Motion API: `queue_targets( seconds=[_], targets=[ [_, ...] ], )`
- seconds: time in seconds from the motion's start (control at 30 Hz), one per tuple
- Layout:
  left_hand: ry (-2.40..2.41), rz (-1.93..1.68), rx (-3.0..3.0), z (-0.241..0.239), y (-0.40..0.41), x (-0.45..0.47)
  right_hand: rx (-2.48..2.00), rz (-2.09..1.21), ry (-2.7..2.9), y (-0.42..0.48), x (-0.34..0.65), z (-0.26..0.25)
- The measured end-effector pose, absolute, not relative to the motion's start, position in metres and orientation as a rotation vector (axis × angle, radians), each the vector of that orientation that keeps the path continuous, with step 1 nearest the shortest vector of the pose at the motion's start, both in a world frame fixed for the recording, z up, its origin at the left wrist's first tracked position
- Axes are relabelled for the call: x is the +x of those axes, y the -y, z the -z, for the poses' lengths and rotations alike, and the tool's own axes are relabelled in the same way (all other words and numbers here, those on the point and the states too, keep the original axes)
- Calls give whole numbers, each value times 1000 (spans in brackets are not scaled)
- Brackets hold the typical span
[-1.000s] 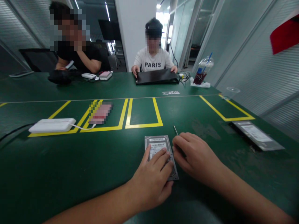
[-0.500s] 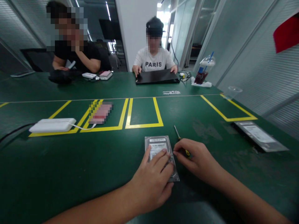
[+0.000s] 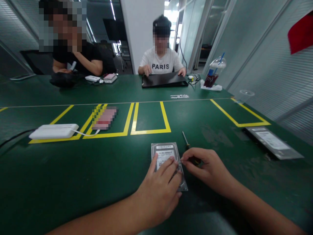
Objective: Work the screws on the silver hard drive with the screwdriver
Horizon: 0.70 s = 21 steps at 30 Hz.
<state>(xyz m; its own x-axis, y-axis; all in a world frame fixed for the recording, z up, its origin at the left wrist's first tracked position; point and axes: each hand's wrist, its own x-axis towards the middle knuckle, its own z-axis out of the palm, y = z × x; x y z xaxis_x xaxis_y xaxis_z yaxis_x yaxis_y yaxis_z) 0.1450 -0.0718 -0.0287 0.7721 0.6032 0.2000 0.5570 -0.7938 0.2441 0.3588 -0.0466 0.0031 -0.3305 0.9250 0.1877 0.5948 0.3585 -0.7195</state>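
Observation:
A hard drive (image 3: 167, 147) with a white label lies on the green table. My left hand (image 3: 161, 189) rests over it, its fingers spread across the top and the thumb by the near edge, holding it down. At the drive's right edge is my right hand (image 3: 207, 169), thumb and forefinger pinched together. Whatever sits between those fingertips is too small to make out. A screwdriver (image 3: 185, 139) shows beyond the right hand, shaft pointing away; its dark handle is partly hidden by the fingers, and whether they touch it is unclear.
A second drive-like unit (image 3: 272, 143) lies at the right. Yellow tape (image 3: 151, 132) marks the table. A white power bank (image 3: 55, 131) is cabled to a blurred pink object (image 3: 105, 118). Two people sit opposite, one with hands on a black laptop (image 3: 165, 80). A drink cup (image 3: 214, 73) stands behind.
My right fingertips have shifted slightly left, and the hand covers more of the screwdriver handle. My left hand and the hard drive look unmoved. The person opposite has raised one hand.

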Motion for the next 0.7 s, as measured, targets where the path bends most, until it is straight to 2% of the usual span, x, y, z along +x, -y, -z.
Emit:
queue_targets(
  seconds=[0.7],
  targets=[
    [-941,-379,2816,32,75,145,-1244,-946,2059,47,359,-3]
  ],
)
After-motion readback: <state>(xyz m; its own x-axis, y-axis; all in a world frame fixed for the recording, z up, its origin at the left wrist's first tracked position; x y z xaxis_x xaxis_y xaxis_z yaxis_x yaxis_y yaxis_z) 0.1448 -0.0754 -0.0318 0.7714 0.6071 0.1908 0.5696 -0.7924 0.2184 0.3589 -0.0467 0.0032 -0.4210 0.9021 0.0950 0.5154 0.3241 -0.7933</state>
